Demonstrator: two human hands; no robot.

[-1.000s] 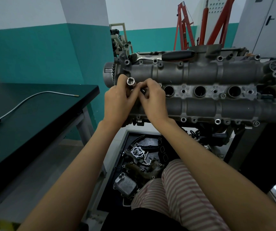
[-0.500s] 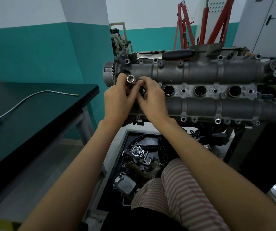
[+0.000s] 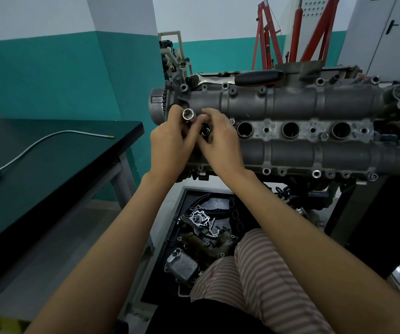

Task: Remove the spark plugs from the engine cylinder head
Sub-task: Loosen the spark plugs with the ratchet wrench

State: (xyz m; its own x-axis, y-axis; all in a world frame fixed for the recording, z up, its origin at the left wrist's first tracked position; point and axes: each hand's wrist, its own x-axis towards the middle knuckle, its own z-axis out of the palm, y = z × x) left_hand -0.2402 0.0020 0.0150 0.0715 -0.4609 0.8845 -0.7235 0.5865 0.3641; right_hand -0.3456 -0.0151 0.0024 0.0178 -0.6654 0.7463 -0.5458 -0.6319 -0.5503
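My left hand (image 3: 170,143) is pinching the shiny steel socket (image 3: 188,115) while my right hand's (image 3: 220,141) fingers curl into the leftmost plug well (image 3: 205,129) of the grey aluminium cylinder head (image 3: 290,104), so I reckon next I fish that plug out, though I can't tell if I've got it yet.

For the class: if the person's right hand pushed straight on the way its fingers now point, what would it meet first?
Probably the left hand and its silver socket: the right hand points up and left, fingertips already at them by the leftmost plug hole. Depth is unclear.
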